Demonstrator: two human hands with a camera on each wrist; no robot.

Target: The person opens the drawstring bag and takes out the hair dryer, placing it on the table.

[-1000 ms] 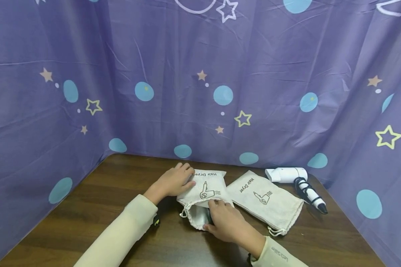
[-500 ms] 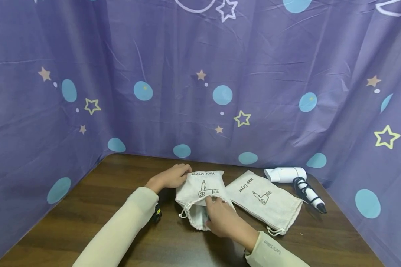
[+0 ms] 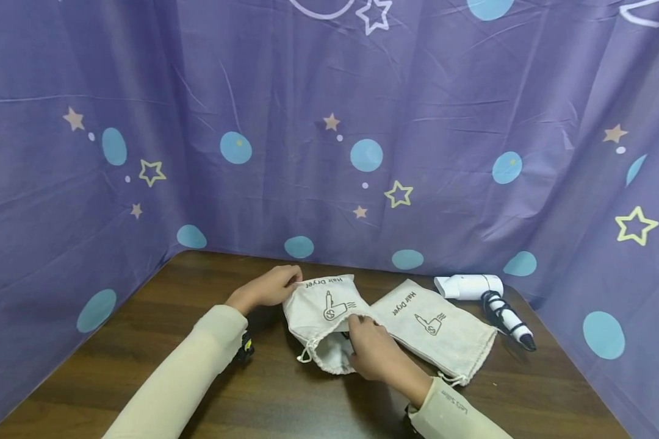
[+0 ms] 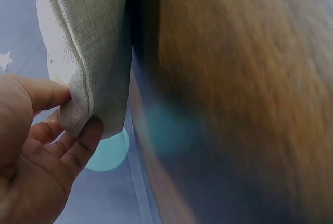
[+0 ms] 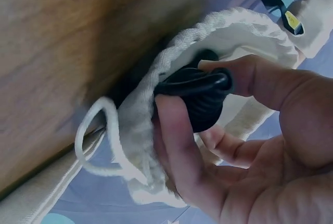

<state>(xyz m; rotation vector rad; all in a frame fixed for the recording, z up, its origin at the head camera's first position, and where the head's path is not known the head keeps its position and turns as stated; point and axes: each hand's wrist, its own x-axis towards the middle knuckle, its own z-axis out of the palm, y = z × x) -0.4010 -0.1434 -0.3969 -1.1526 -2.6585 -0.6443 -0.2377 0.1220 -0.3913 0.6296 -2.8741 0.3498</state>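
A cream cloth drawstring bag [image 3: 310, 317], printed "Hair Dryer", is at the middle of the table with its mouth toward me. My left hand [image 3: 269, 288] is at the far left of this bag; the left wrist view shows thumb and fingers pinching the bag's closed corner [image 4: 80, 104]. At the mouth, my right hand [image 3: 376, 349] grips a black cord [image 5: 205, 107], coiled with a loop on top and partly inside the bag. Whatever lies deeper in the bag is hidden. A white drawstring loop [image 5: 83, 140] hangs beside the gathered rim [image 5: 182, 39].
To the right lies a second cream drawstring bag [image 3: 450, 341] with the same print, its near edge close to my right hand. Behind it rests a white hair dryer [image 3: 469, 286], its handle wrapped in black cord. A purple curtain [image 3: 307, 201] hangs behind the brown table [image 3: 159, 323].
My left hand has slid left off the bag's top to its far corner. The bag's far end has shifted left and turned. My right hand stays at the mouth, having moved slightly right.
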